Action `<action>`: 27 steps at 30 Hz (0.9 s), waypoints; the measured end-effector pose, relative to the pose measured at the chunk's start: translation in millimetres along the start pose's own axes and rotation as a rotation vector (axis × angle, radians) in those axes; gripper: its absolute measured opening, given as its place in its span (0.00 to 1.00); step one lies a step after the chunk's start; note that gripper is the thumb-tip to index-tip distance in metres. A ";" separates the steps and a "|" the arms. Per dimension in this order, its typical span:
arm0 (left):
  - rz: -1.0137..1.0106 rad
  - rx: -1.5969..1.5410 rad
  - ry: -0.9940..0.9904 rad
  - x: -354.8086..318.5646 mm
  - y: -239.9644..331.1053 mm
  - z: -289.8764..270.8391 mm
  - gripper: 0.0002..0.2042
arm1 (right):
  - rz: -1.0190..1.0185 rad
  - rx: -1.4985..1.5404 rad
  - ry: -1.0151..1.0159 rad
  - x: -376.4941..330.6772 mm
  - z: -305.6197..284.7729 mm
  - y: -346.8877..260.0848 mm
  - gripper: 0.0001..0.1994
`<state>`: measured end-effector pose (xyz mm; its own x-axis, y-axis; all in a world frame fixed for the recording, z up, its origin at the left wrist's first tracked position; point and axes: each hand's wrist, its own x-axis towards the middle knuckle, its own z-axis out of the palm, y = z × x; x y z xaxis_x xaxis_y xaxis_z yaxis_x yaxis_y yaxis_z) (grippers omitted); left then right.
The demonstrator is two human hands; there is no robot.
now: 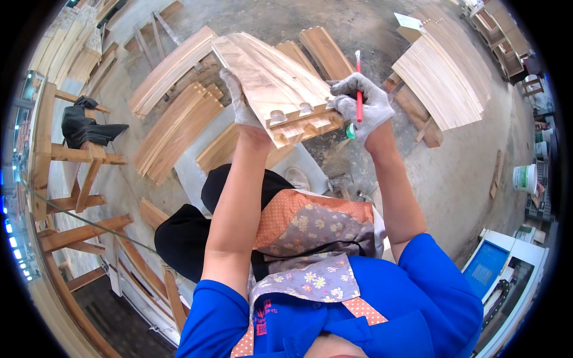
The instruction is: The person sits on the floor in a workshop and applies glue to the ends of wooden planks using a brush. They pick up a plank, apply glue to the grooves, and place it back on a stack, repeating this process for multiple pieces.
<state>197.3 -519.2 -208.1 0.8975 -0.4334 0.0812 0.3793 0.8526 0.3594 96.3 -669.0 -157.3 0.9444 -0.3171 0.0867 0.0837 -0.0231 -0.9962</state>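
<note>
I hold up a stack of pale wooden boards (271, 68), tilted, with rounded notches cut along its near end. My left hand (240, 104), in a grey-white glove, grips the left edge; its fingers are partly hidden behind the wood. My right hand (369, 102), gloved likewise, is closed around a slim red pencil (359, 106) that stands roughly upright, its pale end pointing away from me. The right fingertips touch the near right corner of the boards. Just below that hand shows a small green thing (350, 130) whose kind I cannot make out.
Stacks of boards lie on the concrete floor, at left (176, 131), far left (170, 71) and right (444, 83). A wooden frame (77, 154) with a black cloth (86, 125) stands left. At right are a white bucket (525, 178) and a white-and-blue machine (486, 268).
</note>
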 end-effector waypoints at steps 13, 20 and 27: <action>-0.107 0.107 0.295 8.0 9.2 -14.3 0.24 | -0.193 -0.203 -0.015 -12.3 -4.8 15.0 0.05; -0.116 0.173 0.298 12.0 7.7 -34.6 0.24 | -0.042 -0.125 -0.054 -1.8 -29.2 9.5 0.07; -0.186 0.156 0.130 26.0 21.2 -57.3 0.21 | 0.377 0.278 0.585 -4.3 -162.3 149.0 0.18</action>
<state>241.6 -495.8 -251.6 0.8410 -0.5284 -0.1160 0.5099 0.7024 0.4967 53.1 -825.0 -306.9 0.6083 -0.7103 -0.3542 -0.0614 0.4028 -0.9132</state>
